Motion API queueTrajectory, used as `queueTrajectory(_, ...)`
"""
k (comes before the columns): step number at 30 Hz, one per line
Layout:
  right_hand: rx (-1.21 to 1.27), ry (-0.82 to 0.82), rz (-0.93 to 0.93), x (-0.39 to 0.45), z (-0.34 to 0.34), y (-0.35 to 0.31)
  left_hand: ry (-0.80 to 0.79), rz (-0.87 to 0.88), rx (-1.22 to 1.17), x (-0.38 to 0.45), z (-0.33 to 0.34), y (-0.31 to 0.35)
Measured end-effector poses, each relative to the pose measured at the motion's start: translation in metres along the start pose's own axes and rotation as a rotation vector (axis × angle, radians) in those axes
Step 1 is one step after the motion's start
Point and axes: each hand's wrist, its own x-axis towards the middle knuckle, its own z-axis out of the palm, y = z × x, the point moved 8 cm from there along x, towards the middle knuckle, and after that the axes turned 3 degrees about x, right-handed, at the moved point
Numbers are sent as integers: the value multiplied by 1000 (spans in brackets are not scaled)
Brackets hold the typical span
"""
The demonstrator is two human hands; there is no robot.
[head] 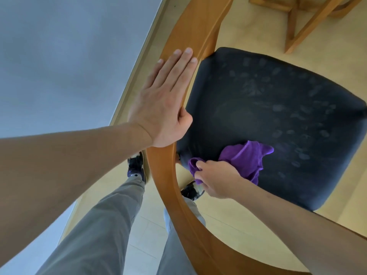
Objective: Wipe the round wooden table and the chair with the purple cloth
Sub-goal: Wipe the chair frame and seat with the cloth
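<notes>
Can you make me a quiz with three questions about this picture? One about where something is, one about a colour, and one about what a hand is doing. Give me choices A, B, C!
1. Where is the purple cloth?
A. On the dark seat of the chair
B. On the floor
C. Hanging over the chair back

2. What colour is the chair seat?
A. Red
B. White
C. Dark, nearly black

3. What is the left hand doing?
A. Squeezing the cloth
B. Lying flat with straight fingers on the curved wooden chair back
C. Making a fist in the air

Answers:
1. A, the cloth lies bunched on the seat's near edge, with the right hand keeping a grip on it.
2. C, the cushion is dark with faint smudges.
3. B, the fingers are stretched out along the wood.
</notes>
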Motion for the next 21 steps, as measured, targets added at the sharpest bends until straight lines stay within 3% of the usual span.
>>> queueTrajectory(2,163,146,79,8,-26,8,-1,3,9,0,1,0)
queueTrajectory(4,339,418,229,21,-61,23,2,4,23,0,1,1)
queueTrajectory(6,389,578,310,38,-78,28,7,9,33,2,0,1)
queueTrajectory(11,-53,354,252,74,-45,0,6,9,47,0,2,-1)
queueTrajectory(16,-109,165,-11,16,0,-12,29,8,36,1,0,0)
queueTrajectory(19,-77,131,28,4,-6,-7,18,-3,44,-2,-1,-1)
queueTrajectory(21,-41,236,101,17,-31,-4,14,-5,50,-1,-1,0)
